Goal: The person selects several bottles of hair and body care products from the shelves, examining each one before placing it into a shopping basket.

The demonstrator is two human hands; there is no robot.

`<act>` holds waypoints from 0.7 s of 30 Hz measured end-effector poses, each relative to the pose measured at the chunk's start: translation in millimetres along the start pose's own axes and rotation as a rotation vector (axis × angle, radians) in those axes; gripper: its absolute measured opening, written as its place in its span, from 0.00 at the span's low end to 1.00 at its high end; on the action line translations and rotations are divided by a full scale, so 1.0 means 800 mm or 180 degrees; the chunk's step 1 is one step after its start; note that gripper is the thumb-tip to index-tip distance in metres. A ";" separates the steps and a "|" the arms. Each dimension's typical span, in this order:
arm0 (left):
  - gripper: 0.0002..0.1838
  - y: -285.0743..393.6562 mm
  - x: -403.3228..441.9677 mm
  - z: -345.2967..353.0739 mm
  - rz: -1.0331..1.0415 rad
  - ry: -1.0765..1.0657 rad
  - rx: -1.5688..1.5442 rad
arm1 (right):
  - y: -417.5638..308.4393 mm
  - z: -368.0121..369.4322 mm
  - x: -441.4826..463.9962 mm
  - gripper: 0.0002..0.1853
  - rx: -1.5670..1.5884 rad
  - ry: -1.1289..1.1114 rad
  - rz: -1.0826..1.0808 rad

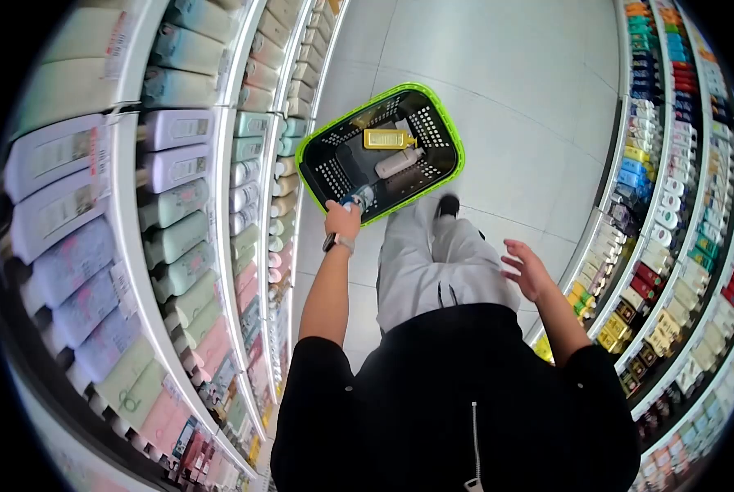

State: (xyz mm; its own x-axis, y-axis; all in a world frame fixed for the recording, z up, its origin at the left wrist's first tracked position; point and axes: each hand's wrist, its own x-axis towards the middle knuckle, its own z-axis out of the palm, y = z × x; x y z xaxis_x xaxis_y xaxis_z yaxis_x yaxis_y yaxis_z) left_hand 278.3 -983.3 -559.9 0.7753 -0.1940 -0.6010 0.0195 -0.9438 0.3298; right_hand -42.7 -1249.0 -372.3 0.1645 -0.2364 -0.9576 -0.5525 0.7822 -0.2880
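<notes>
My left hand (342, 220), with a watch at the wrist, is closed at the near left rim of a black shopping basket (449, 123) with a bright green rim. In its fingers is a small clear-and-blue bottle (360, 197), partly covered by the hand and projecting over the basket. Inside the basket lie a yellow pump bottle (386, 138) and a pale pinkish bottle (398, 163), side by side. My right hand (528, 271) hangs beside my right thigh, its fingers apart and holding nothing.
A tall shelf on the left holds rows of lilac bottles (59, 209), green bottles (178, 242) and pink packs. Another shelf on the right carries many small coloured bottles and jars (672, 201). Between them runs a grey tiled floor (518, 98). One black shoe (446, 205) shows beside the basket.
</notes>
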 end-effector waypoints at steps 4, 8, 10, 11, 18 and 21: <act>0.32 -0.011 0.077 0.080 -0.0786 -0.0139 0.0079 | -0.024 0.036 0.040 0.18 -0.0413 -0.0129 0.0088; 0.45 -0.043 0.144 0.167 -0.1338 -0.0167 0.0255 | -0.018 0.068 0.078 0.15 -0.0663 -0.0645 0.0091; 0.45 -0.039 0.175 0.196 -0.1676 -0.0159 0.0107 | -0.025 0.064 0.095 0.15 -0.0856 -0.0817 0.0203; 0.44 -0.039 0.186 0.207 -0.1749 -0.0208 0.0076 | -0.030 0.062 0.089 0.15 -0.0930 -0.0785 0.0362; 0.32 -0.011 0.235 0.256 -0.1517 -0.0117 -0.0088 | -0.086 0.022 0.102 0.16 -0.0929 -0.0070 0.0447; 0.30 0.008 0.261 0.279 -0.1336 -0.0080 -0.0004 | -0.089 0.009 0.116 0.17 -0.0803 -0.0072 0.0520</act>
State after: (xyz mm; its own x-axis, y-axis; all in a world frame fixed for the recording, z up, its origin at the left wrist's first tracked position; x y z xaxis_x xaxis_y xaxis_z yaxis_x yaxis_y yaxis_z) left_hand 299.3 -1089.3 -845.4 0.6844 0.2007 -0.7009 0.3311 -0.9421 0.0535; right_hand 18.1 -1322.6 -440.5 0.0734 -0.1040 -0.9919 -0.7583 0.6401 -0.1232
